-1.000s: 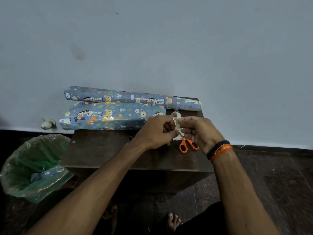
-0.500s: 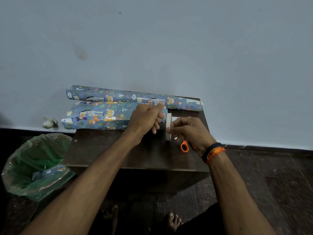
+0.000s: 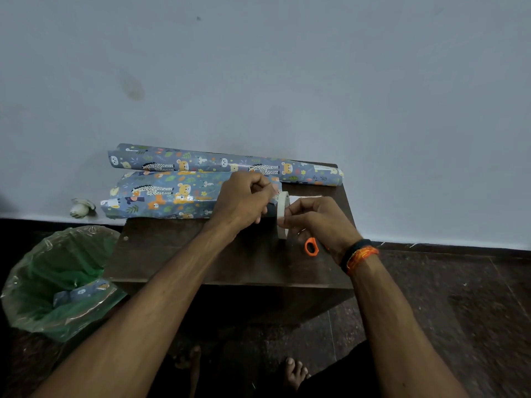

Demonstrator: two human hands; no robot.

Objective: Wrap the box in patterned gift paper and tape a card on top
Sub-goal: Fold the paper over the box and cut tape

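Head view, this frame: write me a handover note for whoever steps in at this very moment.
Left hand: fingers curled, pinching what looks like the free end of tape pulled from the roll.
Right hand: grip on the tape roll, which stands on edge above the table.
Wrapped box lies at the table's back left, paper roll behind it by the wall.
Scissors: orange handle shows under the right hand.
Bin on the floor to the left holds a paper offcut.
Done: box looks covered in paper.
Left: cut the tape and stick it down, tape the card; no card is in sight.
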